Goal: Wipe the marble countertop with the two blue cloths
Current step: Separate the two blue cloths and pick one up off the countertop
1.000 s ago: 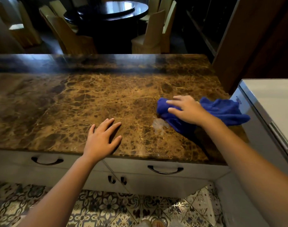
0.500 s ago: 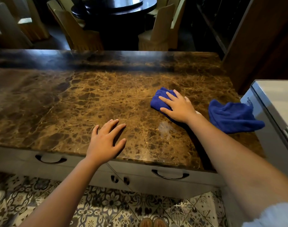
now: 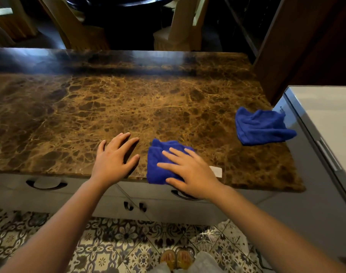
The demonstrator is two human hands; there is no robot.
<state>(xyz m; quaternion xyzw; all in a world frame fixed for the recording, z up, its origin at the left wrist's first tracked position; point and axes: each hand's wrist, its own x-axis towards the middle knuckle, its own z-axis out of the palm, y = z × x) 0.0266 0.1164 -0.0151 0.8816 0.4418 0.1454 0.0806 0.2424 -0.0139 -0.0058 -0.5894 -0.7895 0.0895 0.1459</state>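
The brown marble countertop (image 3: 129,107) fills the middle of the view. My right hand (image 3: 190,172) lies flat, fingers spread, on a folded blue cloth (image 3: 158,164) at the counter's front edge; the cloth hangs a little over the edge. A white tag (image 3: 216,171) shows beside my wrist. My left hand (image 3: 114,160) rests flat on the bare marble just left of that cloth, holding nothing. A second blue cloth (image 3: 260,127) lies crumpled at the right end of the counter, apart from both hands.
A grey-white appliance (image 3: 325,134) stands against the counter's right end. Drawers with dark handles (image 3: 46,184) run below the front edge. Chairs (image 3: 180,30) and a dark round table stand beyond the far edge. Patterned floor tiles lie below.
My right hand has dragged its cloth from the middle right of the counter toward me to the front edge, leaving the second cloth behind. The left hand stayed put.
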